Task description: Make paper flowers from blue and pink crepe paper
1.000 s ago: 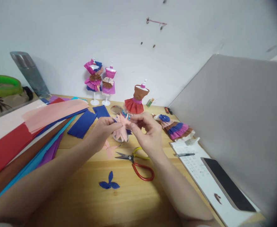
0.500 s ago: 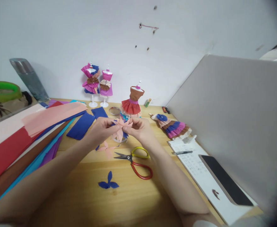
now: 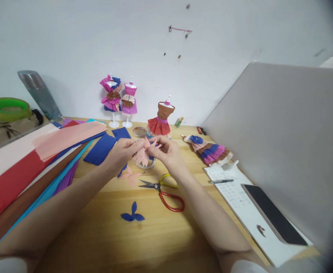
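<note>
Between both hands, above the middle of the table, is a pink paper flower (image 3: 143, 156) with pointed petals. My left hand (image 3: 126, 151) pinches its left side, thumb and fingers together. My right hand (image 3: 165, 152) pinches the right side, with a bit of blue showing behind the petals. Under the flower stands a roll of tape (image 3: 149, 164), partly covered. A second pink petal piece (image 3: 130, 176) lies just below. Nearer to me are scissors (image 3: 159, 186) with one yellow and one red handle, and a blue three-petal cutout (image 3: 133, 214).
Crepe paper sheets (image 3: 21, 185) spread over the left side, with blue pieces (image 3: 100, 150) beside them. Dressed mini mannequins (image 3: 111, 96) stand at the wall. A paper dress (image 3: 209, 151), a pen (image 3: 222, 181) and a phone (image 3: 273, 214) lie right. A bottle (image 3: 40, 93) stands back left.
The flower has turned and tilted in my fingers, its petals hanging lower and less blue showing. Both hands keep their pinch. The whole view has shifted slightly.
</note>
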Tool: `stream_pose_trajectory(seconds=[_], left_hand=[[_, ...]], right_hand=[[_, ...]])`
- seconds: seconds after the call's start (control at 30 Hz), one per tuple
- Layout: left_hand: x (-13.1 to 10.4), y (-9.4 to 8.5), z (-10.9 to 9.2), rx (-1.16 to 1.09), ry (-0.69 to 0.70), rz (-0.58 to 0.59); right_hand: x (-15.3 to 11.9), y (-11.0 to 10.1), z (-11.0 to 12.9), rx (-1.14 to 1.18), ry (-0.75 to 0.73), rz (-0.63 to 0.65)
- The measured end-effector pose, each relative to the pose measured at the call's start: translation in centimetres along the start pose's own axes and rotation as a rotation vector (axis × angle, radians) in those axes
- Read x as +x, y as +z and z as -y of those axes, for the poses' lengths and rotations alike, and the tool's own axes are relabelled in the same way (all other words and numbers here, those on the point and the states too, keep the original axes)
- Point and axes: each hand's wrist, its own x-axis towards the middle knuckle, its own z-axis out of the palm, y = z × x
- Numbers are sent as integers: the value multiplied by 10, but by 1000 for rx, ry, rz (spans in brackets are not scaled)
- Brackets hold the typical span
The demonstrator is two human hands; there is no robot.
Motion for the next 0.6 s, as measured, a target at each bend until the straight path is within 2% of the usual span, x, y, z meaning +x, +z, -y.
stream_pose_trajectory(seconds=[0.1, 0.2, 0.43, 0.6], left_hand=[[0, 0, 0, -11, -13, -6], [1, 0, 2, 0, -37, 8], [-2, -2, 2, 34, 13, 19], [-2, 1, -2, 50, -17, -15]], right_hand=[[0, -1, -1, -136, -81, 19], [1, -1, -2, -226, -79, 10], [0, -4, 2, -222, -121, 40], [-1, -4, 0, -325, -154, -13]])
